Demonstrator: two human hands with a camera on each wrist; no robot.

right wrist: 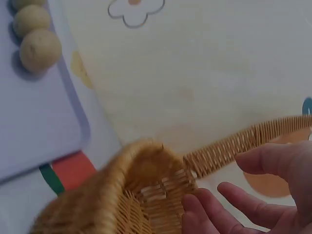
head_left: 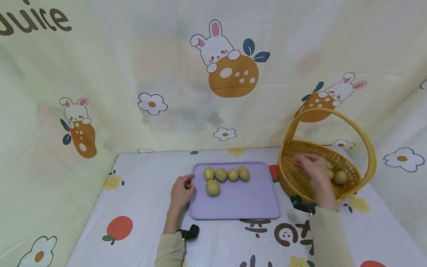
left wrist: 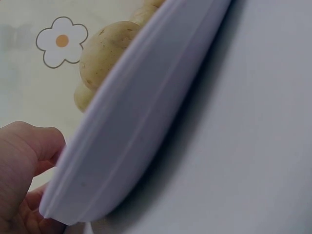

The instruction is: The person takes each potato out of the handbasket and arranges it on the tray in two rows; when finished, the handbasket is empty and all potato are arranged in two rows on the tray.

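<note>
A lilac tray (head_left: 247, 202) lies on the table with several potatoes on it: a row along its far side and a single potato (head_left: 212, 188) in front of the row's left end. My left hand (head_left: 181, 193) holds the tray's left edge, thumb and fingers at the rim (left wrist: 117, 97). Over the wicker basket (head_left: 295, 187) at the right, my right hand (head_left: 315, 168) reaches in with thumb and fingers apart (right wrist: 253, 195) and nothing between them. More potatoes (head_left: 340, 177) lie in the basket's right part, some partly hidden behind that hand.
The basket's tall arched handle (head_left: 368, 148) rises over its right side. A printed cloth (head_left: 140, 207) covers the table, and a printed curtain (head_left: 180, 74) hangs behind it. A dark wrist device (head_left: 300, 204) sits close to the basket's front rim.
</note>
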